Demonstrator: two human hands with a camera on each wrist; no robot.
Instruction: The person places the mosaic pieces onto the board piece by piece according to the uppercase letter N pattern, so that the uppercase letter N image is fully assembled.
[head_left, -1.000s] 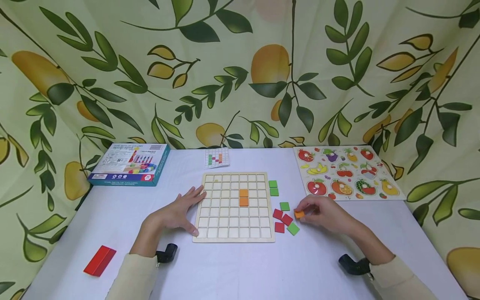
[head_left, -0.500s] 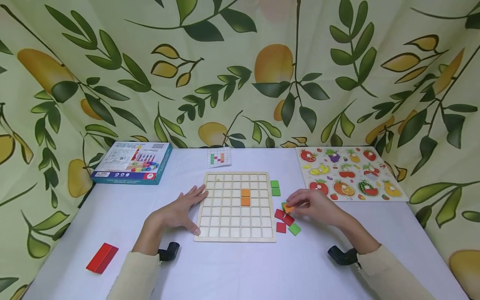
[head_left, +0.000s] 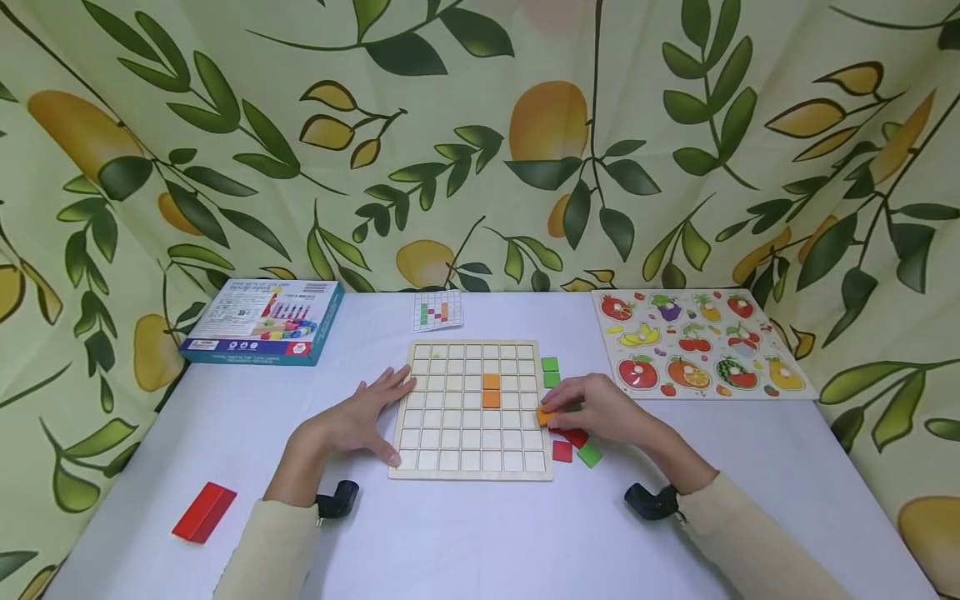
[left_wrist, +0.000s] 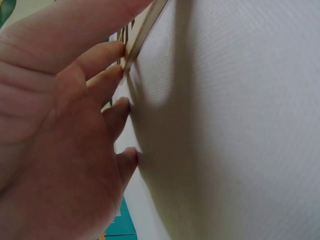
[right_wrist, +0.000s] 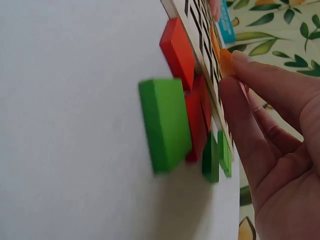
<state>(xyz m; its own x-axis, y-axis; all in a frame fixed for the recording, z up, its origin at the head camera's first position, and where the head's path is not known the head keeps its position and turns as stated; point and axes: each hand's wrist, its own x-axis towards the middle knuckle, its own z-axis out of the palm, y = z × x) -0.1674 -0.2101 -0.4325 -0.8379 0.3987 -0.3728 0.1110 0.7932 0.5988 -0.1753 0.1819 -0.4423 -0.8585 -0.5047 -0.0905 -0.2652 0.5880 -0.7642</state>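
A wooden grid board (head_left: pixel 471 411) lies in the middle of the table, with two orange tiles (head_left: pixel 491 391) set one above the other in its cells. My left hand (head_left: pixel 352 421) rests on the board's left edge, fingers spread and thumb at the lower corner. Between thumb and fingertips my right hand (head_left: pixel 600 408) pinches an orange square tile (right_wrist: pixel 227 62), held above the board's right edge. Under and beside that hand lie red tiles (head_left: pixel 562 451) and green tiles (right_wrist: pixel 166 125), some partly covered. Two more green tiles (head_left: pixel 551 372) lie farther back by the board.
Behind the board is a small pattern card (head_left: pixel 437 311) with coloured squares. A boxed set (head_left: pixel 262 322) stands back left, a fruit puzzle board (head_left: pixel 701 344) back right. A red block (head_left: pixel 205 512) lies front left. A leaf-print curtain (head_left: pixel 450 150) hangs behind the table.
My right hand has carried the orange tile leftward, from right of the loose tiles to the board's right edge. The left hand has stayed on the board.
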